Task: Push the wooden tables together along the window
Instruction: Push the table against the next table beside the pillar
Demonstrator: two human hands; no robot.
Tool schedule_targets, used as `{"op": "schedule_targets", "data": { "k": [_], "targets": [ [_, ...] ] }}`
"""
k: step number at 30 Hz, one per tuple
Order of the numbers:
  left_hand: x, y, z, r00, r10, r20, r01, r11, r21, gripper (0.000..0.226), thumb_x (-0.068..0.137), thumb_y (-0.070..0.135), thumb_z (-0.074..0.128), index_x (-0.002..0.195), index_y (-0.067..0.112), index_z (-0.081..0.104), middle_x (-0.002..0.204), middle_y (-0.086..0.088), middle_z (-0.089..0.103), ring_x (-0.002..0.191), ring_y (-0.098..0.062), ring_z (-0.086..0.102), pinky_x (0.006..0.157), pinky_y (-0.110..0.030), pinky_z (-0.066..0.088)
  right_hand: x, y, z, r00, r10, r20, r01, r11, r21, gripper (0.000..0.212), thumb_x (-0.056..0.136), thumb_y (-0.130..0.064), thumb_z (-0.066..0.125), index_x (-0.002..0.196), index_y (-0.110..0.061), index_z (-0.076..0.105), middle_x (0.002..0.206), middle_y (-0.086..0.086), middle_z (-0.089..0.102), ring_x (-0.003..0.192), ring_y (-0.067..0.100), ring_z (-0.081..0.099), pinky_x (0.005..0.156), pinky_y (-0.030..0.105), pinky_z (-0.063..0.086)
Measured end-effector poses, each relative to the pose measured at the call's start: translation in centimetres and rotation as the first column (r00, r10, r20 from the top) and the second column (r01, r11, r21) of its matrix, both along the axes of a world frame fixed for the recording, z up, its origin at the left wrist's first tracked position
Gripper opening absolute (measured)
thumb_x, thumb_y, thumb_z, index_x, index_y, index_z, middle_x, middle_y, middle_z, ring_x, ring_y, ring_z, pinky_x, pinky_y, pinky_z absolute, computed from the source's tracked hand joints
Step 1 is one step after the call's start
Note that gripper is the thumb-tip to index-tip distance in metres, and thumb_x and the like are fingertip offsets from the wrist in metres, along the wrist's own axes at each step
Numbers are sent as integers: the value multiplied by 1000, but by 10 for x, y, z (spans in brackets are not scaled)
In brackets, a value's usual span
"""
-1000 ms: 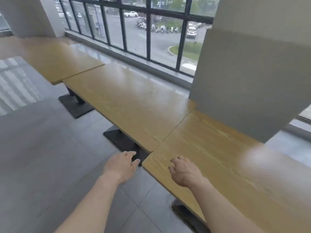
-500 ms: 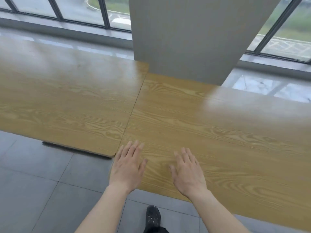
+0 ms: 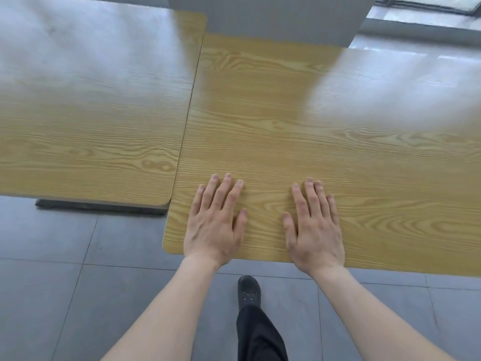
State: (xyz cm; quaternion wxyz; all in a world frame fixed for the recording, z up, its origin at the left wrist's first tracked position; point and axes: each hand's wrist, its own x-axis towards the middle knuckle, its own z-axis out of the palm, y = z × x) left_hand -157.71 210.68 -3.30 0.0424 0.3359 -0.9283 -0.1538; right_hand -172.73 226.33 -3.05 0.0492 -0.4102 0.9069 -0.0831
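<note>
The right table (image 3: 325, 142) is standing edge to edge with the left table (image 3: 91, 121), only a thin seam showing between them, though its near edge is jutting out toward me past the other's. I am laying my left hand (image 3: 214, 225) flat on its near corner, fingers straight and spread, gripping nothing. My right hand (image 3: 316, 227) is lying just beside it, palm down, fingers straight too. A grey pillar (image 3: 273, 16) is standing at the tables' far side. My black shoe (image 3: 249, 291) is resting on the grey tiled floor (image 3: 65, 295).
</note>
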Motion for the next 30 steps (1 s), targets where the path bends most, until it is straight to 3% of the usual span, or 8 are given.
{"op": "schedule_targets", "data": {
  "k": [10, 30],
  "targets": [
    [-22, -24, -2, 1000, -16, -13, 16, 1000, -14, 59, 103, 50, 31, 159, 34, 27, 169, 10, 19, 158, -16, 4, 127, -41, 3, -19, -19, -3, 999, -28, -38, 26, 998, -59, 66, 101, -48, 33, 159, -17, 32, 170, 8, 20, 159, 24, 8, 127, 50, 12],
    [-64, -67, -1, 998, -67, 10, 67, 998, -3, 57, 105, 49, 33, 160, 34, 27, 169, 12, 18, 158, -13, 2, 128, -42, 7, -52, -55, -3, 997, -79, -24, 78, 997, -25, 66, 102, -47, 32, 159, -15, 31, 169, 12, 19, 158, 30, 10, 127, 51, 10]
  ]
}}
